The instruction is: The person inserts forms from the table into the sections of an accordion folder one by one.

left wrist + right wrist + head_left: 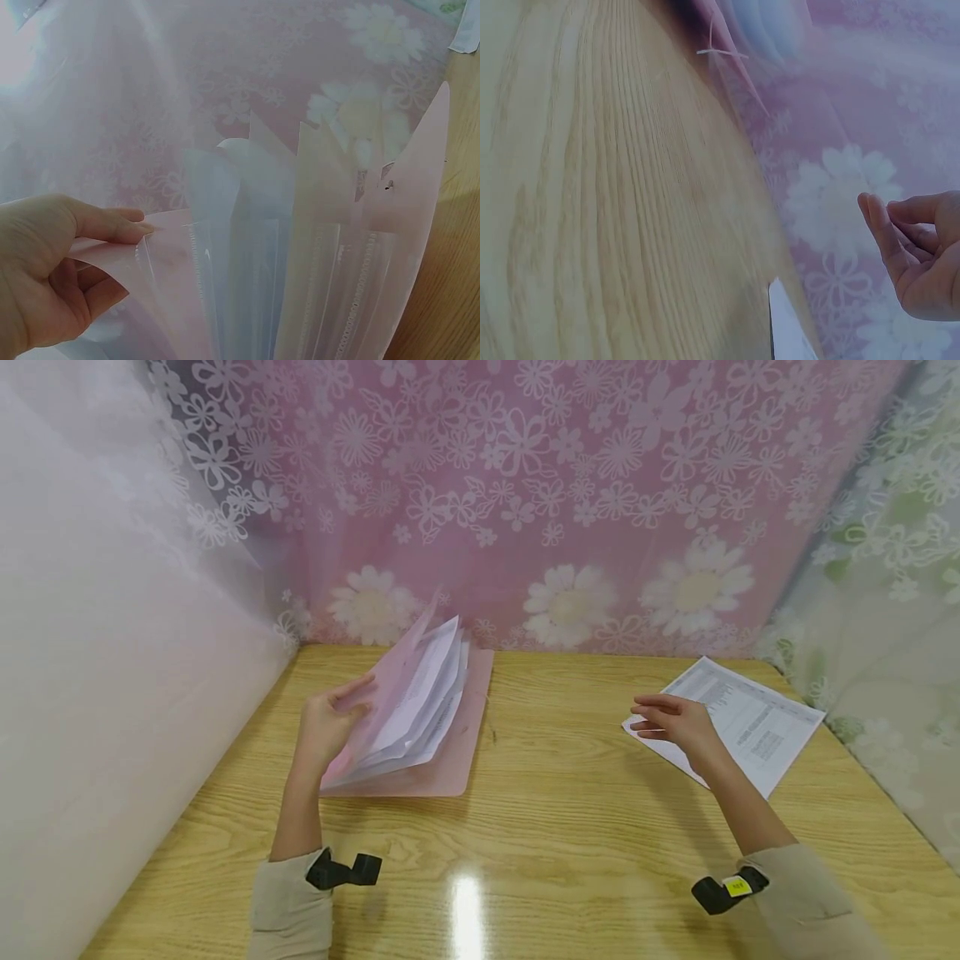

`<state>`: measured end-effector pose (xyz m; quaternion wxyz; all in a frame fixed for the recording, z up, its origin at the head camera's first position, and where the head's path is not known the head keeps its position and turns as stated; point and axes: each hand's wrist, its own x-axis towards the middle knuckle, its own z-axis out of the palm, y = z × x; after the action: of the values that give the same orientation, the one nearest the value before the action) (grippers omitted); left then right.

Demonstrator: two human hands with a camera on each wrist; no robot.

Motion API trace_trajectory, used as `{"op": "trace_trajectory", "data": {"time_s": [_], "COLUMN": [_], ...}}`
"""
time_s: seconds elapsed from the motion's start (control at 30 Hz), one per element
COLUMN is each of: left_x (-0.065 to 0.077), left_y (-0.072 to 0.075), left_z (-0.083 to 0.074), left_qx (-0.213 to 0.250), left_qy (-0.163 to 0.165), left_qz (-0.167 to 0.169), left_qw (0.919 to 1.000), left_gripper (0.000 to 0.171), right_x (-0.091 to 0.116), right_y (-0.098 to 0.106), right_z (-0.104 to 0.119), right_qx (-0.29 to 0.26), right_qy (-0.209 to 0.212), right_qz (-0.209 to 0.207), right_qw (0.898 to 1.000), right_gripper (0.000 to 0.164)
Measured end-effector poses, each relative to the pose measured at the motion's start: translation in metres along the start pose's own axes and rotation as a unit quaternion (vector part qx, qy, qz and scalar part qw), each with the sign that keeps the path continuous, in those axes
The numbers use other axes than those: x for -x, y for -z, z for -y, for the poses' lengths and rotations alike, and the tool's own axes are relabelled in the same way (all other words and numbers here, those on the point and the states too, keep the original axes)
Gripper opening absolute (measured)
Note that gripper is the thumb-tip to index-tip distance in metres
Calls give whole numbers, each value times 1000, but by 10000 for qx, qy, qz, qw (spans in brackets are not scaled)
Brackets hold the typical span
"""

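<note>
My left hand point(324, 728) pinches the raised front cover of a pink folder point(478, 710) between thumb and fingers. White printed sheets point(431, 689) fan out inside the half-opened folder. The left wrist view shows clear sleeves point(232, 270) standing apart, with the hand point(45, 259) at the cover's edge. My right hand point(678, 727) hovers over the left part of some printed paper point(765, 722) lying on the table. Its fingers are loosely bent and hold nothing, as the right wrist view of the hand point(926, 259) also shows.
Both things lie on a wood-grain table point(555, 827). A pink flowered curtain point(480, 552) hangs along its back edge. Pale sheeting point(112, 635) closes off the left side, and a flowered curtain point(892, 693) borders the right.
</note>
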<state>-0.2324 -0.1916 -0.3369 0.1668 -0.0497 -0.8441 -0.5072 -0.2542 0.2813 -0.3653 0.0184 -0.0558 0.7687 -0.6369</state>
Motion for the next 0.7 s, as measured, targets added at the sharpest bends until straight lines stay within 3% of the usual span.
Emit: {"op": "trace_trajectory", "data": {"time_s": [0.23, 0.43, 0.57, 0.63, 0.7], "left_x": [0, 1, 1, 1, 1], "left_y": [0, 1, 1, 1, 1], "left_z": [-2, -2, -1, 0, 0], "left_qx": [-56, -41, -56, -74, -58], "left_qy": [-38, -23, -60, -73, -79], "left_qz": [-19, 3, -4, -13, -14], "left_qw": [10000, 10000, 10000, 9999, 10000], "left_gripper": [37, 37, 37, 37, 37], "right_x": [14, 26, 36, 39, 42], "right_y": [31, 59, 74, 80, 85], "right_z": [-9, -22, -31, -36, -40], "right_qx": [-545, -622, -294, 221, 963], "right_qy": [-21, -40, -147, -264, -428], "right_qz": [-272, -623, -922, -1129, -1332], "right_qw": [9981, 9961, 9952, 9930, 9855], "right_gripper": [15, 12, 16, 9, 21]}}
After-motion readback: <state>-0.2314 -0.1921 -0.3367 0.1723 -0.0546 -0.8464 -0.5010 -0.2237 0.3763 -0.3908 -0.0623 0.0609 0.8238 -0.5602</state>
